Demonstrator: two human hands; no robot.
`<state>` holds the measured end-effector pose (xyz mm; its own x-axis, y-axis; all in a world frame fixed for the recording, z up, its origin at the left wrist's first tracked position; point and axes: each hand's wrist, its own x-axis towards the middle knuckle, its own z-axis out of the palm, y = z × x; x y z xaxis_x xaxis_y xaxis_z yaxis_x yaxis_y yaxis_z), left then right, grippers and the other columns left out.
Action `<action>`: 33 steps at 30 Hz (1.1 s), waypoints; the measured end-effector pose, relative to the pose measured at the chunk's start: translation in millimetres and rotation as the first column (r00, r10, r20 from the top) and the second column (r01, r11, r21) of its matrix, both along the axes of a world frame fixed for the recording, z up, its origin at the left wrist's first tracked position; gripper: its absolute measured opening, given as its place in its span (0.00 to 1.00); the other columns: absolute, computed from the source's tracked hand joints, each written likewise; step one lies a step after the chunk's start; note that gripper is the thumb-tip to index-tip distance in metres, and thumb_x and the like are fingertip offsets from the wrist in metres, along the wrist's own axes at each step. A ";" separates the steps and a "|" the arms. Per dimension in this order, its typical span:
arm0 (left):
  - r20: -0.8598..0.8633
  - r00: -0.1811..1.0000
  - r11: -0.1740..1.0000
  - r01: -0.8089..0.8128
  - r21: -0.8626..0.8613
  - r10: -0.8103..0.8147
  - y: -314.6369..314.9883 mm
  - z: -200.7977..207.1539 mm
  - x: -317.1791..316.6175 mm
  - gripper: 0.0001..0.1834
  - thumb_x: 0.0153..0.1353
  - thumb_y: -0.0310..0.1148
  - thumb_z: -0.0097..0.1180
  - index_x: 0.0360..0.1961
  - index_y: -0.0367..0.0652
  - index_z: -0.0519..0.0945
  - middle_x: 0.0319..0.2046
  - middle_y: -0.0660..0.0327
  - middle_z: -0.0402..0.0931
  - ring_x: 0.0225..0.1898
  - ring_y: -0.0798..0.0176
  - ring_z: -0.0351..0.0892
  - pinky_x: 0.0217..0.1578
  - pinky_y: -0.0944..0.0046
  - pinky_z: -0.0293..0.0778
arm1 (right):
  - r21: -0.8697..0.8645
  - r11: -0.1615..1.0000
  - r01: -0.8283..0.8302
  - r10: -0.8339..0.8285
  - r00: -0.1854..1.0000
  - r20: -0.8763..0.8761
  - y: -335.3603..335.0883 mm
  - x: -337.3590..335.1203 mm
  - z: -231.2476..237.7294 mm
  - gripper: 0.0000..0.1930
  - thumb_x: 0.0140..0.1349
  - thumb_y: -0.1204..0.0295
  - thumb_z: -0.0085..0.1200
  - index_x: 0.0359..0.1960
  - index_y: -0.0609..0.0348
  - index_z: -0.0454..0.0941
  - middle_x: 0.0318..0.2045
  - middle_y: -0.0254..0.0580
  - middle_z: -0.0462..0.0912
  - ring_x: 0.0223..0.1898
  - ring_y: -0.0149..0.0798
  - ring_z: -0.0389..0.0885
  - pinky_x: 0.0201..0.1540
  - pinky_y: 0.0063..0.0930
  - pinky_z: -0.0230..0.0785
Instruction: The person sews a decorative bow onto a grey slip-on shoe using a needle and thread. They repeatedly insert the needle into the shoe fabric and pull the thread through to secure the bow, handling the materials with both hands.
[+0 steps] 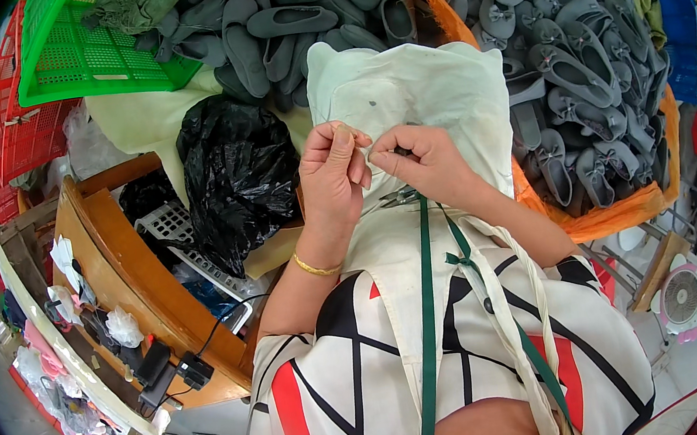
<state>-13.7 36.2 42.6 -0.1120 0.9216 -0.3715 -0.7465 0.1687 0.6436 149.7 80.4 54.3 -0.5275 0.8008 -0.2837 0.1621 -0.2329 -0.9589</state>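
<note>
My left hand [334,171] and my right hand [420,160] meet over a pale white apron [455,89] spread across my lap. The left thumb and fingers are pinched together; what they hold is too small to make out. A bracelet [316,266] circles that wrist. My right hand's fingers are curled closed, with something small and dark showing in them that I cannot name. Just under the right hand, a small metal tool like thread snips [399,198] lies on the apron beside a green ribbon [428,286].
Grey flat shoes [292,21] are heaped ahead, and more fill an orange sack [622,221] at the right. A black plastic bag [238,179] stands left of my lap, beside a wooden desk [131,272]. Green [96,75] and red crates [25,137] sit far left; a small fan [685,296] at right.
</note>
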 end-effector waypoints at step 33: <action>-0.060 0.998 1.000 0.020 -0.018 -0.021 9.6 -6.8 -8.3 0.07 0.71 0.34 0.56 0.36 0.43 0.75 0.31 0.62 0.80 0.17 0.80 0.59 0.17 0.78 0.56 | 0.292 0.956 -0.036 0.011 0.996 0.088 5.1 8.6 -3.3 0.07 0.60 0.71 0.63 0.36 0.61 0.82 0.30 0.33 0.78 0.23 0.28 0.70 0.27 0.23 0.64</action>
<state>-21.9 45.8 35.8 -0.1161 0.9173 -0.3809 -0.7030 0.1950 0.6839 158.3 85.5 51.0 -0.5316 0.8430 -0.0827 0.2473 0.0610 -0.9670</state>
